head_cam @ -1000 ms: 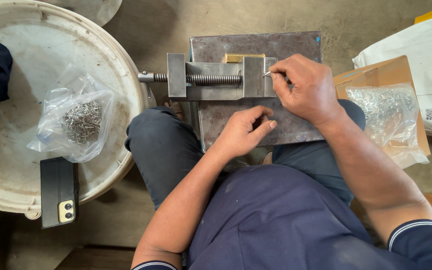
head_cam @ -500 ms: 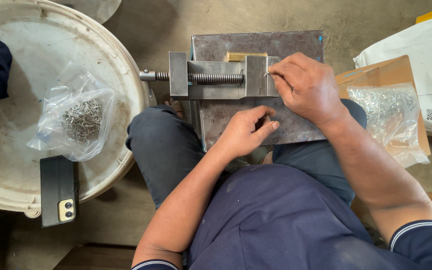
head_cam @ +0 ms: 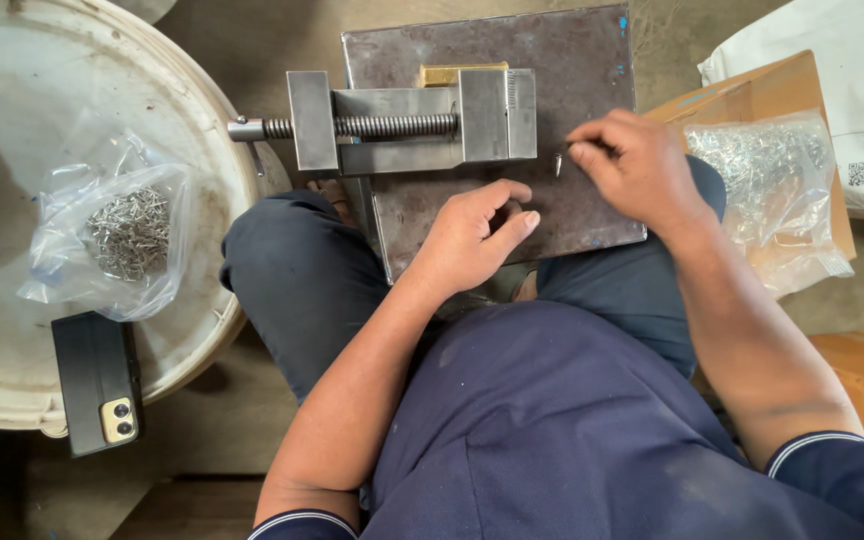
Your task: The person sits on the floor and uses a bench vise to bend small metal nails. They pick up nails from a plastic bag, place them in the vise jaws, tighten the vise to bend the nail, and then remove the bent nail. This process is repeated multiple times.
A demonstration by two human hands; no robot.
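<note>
Leftmost, beyond the left hand (head_cam: 474, 228), a bag of small metal parts (head_cam: 112, 240) lies well apart. That hand rests loosely curled just below the vise (head_cam: 402, 120). Right hand (head_cam: 632, 165) pinches a small pin (head_cam: 558, 160) beside the vise's end.

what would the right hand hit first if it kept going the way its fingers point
Probably the vise: the right hand points left, its small pin just short of the vise's jaw block, though height above the plate is unclear.

Small metal pin (head_cam: 558, 162): thin, grey, tilted near upright, pinched at fingertips just right of the grey vise (head_cam: 402, 120) on the rusty steel plate (head_cam: 552, 60).
</note>
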